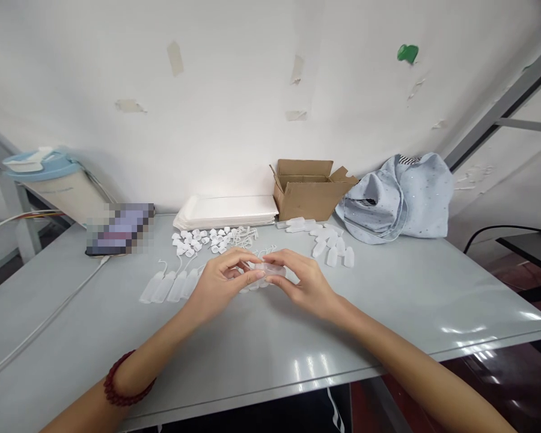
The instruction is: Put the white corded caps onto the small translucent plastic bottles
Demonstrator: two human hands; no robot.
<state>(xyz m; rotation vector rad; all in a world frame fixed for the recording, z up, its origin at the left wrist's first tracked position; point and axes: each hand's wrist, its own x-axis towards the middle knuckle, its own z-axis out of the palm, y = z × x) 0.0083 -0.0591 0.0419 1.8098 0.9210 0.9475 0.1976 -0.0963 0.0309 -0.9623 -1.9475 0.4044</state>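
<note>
Between my hands, over the front middle of the table, lies a small translucent plastic bottle (276,270), held sideways. The fingers and thumb of my right hand (309,281) grip its body from the right. My left hand (223,279) pinches the bottle's left end, and its fingers hide whatever is there. Below and behind the hands, more bottles are partly covered. To the left, several bottles (165,287) lie in a row with white tails sticking out of their tops. White caps (189,242) and thin white stems (247,236) are scattered behind my left hand.
Loose small bottles (332,246) lie at the right in front of an open cardboard box (313,201). A stack of white sheets (228,210) rests by the wall. A phone (121,231) with a cable, a blue-lidded container (56,183) and a light-blue cloth bag (399,201) stand around.
</note>
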